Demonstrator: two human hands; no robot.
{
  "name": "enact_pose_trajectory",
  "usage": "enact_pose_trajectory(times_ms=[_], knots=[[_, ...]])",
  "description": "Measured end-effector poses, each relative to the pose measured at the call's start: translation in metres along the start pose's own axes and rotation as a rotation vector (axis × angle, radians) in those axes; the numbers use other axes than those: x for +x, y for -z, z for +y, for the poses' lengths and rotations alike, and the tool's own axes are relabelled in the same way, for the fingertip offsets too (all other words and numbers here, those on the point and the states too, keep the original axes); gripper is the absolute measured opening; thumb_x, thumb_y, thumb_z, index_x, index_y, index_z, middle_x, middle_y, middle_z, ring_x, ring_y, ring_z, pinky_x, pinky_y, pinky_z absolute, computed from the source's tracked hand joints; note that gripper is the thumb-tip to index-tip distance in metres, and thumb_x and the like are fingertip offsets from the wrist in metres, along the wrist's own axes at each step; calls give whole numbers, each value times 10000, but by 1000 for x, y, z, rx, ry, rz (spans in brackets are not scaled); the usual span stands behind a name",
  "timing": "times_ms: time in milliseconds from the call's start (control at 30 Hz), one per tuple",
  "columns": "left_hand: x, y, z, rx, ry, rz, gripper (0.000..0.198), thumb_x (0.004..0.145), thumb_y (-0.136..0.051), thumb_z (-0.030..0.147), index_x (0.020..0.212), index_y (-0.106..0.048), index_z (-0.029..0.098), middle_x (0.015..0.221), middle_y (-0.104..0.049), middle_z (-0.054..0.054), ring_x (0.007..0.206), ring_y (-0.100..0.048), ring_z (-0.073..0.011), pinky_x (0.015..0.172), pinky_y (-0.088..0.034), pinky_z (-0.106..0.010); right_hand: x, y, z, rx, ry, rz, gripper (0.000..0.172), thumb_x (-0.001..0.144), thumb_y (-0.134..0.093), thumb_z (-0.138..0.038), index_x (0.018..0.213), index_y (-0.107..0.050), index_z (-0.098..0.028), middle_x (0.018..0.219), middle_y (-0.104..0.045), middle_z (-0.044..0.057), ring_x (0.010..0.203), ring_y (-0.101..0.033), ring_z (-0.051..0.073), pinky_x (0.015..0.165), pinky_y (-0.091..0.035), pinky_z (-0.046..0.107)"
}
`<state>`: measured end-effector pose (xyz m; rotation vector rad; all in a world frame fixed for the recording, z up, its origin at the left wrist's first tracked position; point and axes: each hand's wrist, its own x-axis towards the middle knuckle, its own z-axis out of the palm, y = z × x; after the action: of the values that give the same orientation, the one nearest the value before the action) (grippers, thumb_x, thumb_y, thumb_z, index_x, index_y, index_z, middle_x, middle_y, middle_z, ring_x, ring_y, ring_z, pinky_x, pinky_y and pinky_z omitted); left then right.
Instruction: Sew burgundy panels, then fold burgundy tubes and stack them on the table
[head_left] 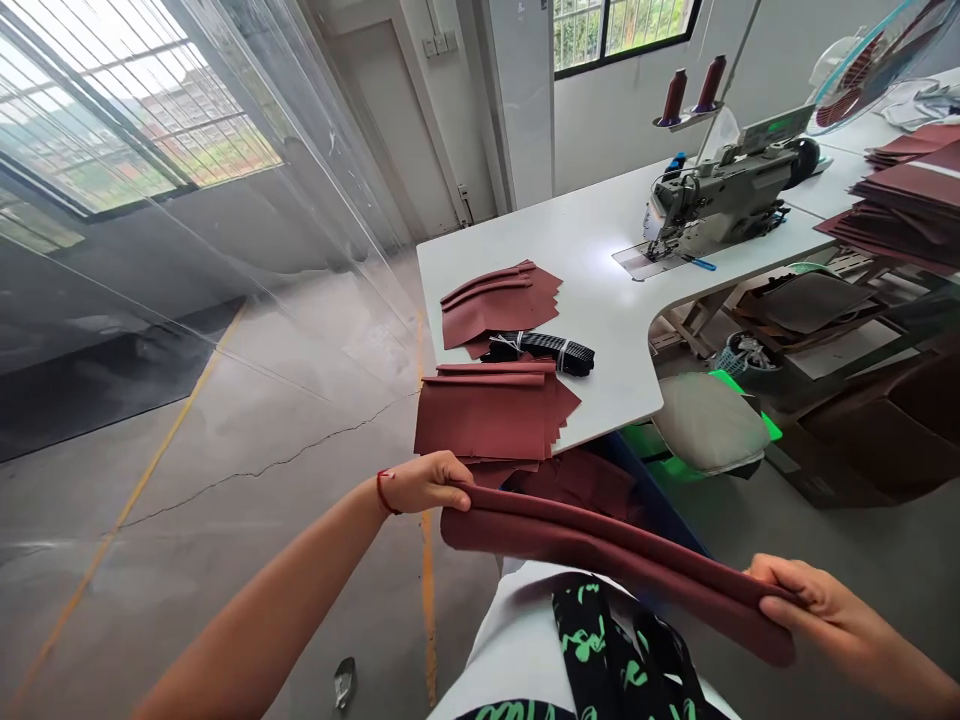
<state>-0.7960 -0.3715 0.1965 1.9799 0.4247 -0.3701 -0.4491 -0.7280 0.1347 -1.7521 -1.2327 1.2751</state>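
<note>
Head view: left hand (424, 482) and right hand (810, 600), both grasping ends of folded maroon strip (615, 560), near stacked maroon pieces (487, 415).

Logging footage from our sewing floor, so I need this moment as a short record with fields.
Left hand: grips one end of the maroon folded strip
Right hand: grips the other end of the strip
Left wrist: red string
Nearby: maroon panel stacks and bundled black strap on the white table
Rest: industrial sewing machine, two thread cones, cushioned stool
</note>
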Motion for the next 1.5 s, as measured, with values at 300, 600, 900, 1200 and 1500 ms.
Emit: enact_pose_trajectory(times_ms=[300, 600, 900, 1200, 1500], knots=[[14, -17, 27, 187, 65, -232, 232, 861, -512, 362, 942, -639, 185, 792, -634, -21, 686, -534, -166, 610, -410, -243, 28, -14, -28, 122, 114, -63, 280, 932, -500, -422, 766, -597, -218, 768, -615, 7, 695, -544, 168, 642, -439, 292], [47, 33, 7, 329, 201, 374, 331, 934, -377, 353, 1195, -502, 194, 1075, -655, -65, 950, -603, -220, 834, -456, -309, 132, -43, -1, 218, 28, 469, 437, 913, -515, -472, 1277, -452, -239, 1281, -564, 119, 1086, -602, 235, 930, -488, 411], [182, 326, -112, 800, 340, 807, 560, 916, -427, 428, 1393, -398, 138, 1336, -481, -171, 1223, -450, -336, 1035, -351, -462, 221, -122, 64, 326, -180, 547, 401, 851, -546, -548, 1048, -627, -208, 991, -717, 81, 866, -697, 242, 773, -566, 354], [311, 283, -255, 658, 536, 510, 588, 910, -477, 426, 1471, -316, 354, 1601, -55, -90, 1358, -110, -555, 882, -322, -768, 357, -66, 44, -314, -120, 752, 309, 952, -405, -393, 939, -625, -177, 933, -685, 78, 870, -656, 207, 760, -517, 313], [245, 231, -222, 614, 128, 479, 349, 940, -438, 358, 1191, -609, 186, 1249, -594, -75, 1200, -507, -221, 1062, -388, -346, 461, -51, 36, -651, -233, 818, 283, 886, -608, -430, 1088, -659, -238, 960, -627, 39, 725, -561, 167, 529, -296, 263]])
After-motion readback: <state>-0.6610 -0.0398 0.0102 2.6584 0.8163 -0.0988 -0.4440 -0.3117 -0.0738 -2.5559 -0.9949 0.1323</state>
